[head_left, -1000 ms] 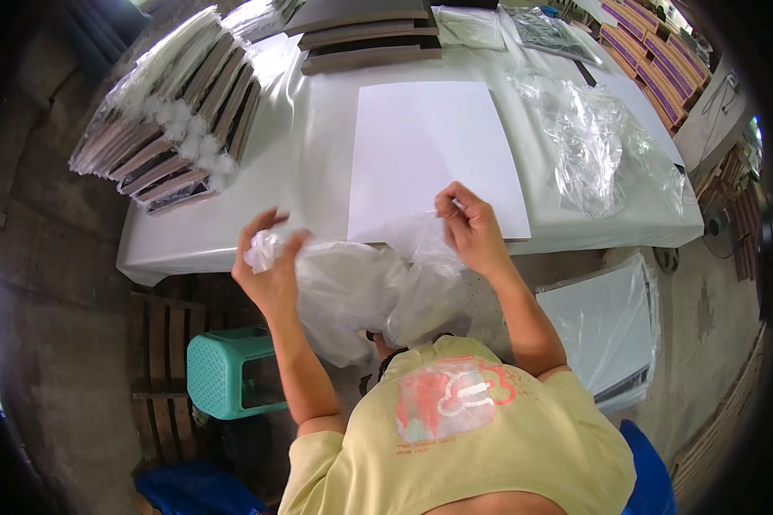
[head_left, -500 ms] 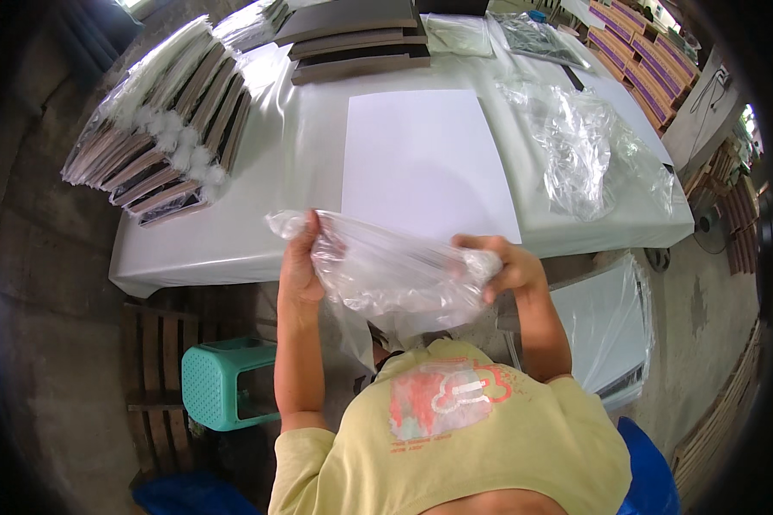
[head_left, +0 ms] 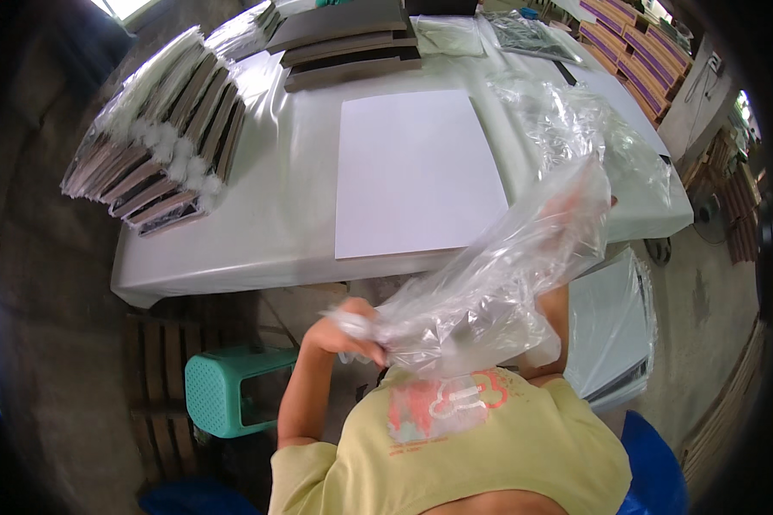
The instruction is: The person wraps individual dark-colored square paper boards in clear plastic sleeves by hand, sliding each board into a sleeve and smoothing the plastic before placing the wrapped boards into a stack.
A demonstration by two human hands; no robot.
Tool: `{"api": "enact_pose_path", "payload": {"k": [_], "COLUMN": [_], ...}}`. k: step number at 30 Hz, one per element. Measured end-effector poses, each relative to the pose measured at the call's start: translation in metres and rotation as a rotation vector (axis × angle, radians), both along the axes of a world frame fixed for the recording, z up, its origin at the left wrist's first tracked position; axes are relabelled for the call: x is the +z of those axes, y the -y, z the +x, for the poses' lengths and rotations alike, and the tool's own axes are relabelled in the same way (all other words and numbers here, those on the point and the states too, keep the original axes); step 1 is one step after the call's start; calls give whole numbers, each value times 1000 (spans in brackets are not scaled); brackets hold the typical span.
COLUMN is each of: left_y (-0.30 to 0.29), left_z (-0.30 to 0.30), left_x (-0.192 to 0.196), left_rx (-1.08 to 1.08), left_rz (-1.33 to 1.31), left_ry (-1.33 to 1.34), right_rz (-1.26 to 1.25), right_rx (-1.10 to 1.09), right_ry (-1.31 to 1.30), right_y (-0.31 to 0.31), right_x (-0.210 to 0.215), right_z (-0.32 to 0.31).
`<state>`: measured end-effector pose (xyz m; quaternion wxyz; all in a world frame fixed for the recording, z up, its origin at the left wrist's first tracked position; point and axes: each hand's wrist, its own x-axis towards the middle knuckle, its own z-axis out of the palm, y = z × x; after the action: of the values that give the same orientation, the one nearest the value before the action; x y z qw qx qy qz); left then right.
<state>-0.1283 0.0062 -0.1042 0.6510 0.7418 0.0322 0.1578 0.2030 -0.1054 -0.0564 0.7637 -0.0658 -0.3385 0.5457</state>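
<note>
Clear plastic bag (head_left: 498,283): thin, limp and slippery, likely best gripped at its bunched end. The left hand (head_left: 345,330) has its fingers curled tight around that gathered end at 7 o'clock. The right hand (head_left: 575,202) shows dimly inside the film at 3 o'clock, its grip unclear. Beyond, white sheet (head_left: 412,167) lies on the desk (head_left: 275,215).

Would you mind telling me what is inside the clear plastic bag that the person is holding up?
The right hand shows dimly through the clear plastic bag, pushed up inside it. The left hand grips its bunched end. Crinkles and glare blur the fingers, and nothing else can be made out inside.
</note>
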Motion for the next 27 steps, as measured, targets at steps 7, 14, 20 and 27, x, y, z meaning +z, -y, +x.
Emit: {"api": "enact_pose_path", "payload": {"k": [7,14,20,27], "left_y": [-21,-13,-30,-15], "left_z": [7,15,15,11], "left_x": [59,9,53,-36], "left_rx": [416,286,573,-99], "left_rz": [-818,-553,-845,-243], "left_ry": [889,241,808,-141], "right_rz": [-22,-324,-536,-361], "right_rx": [86,-303,-859,-423], "right_ry": [143,709,1748,692], "right_y": [7,51,42,68], "right_x": [-22,-19,-49,-19], "right_z": [-34,17,11,19]}}
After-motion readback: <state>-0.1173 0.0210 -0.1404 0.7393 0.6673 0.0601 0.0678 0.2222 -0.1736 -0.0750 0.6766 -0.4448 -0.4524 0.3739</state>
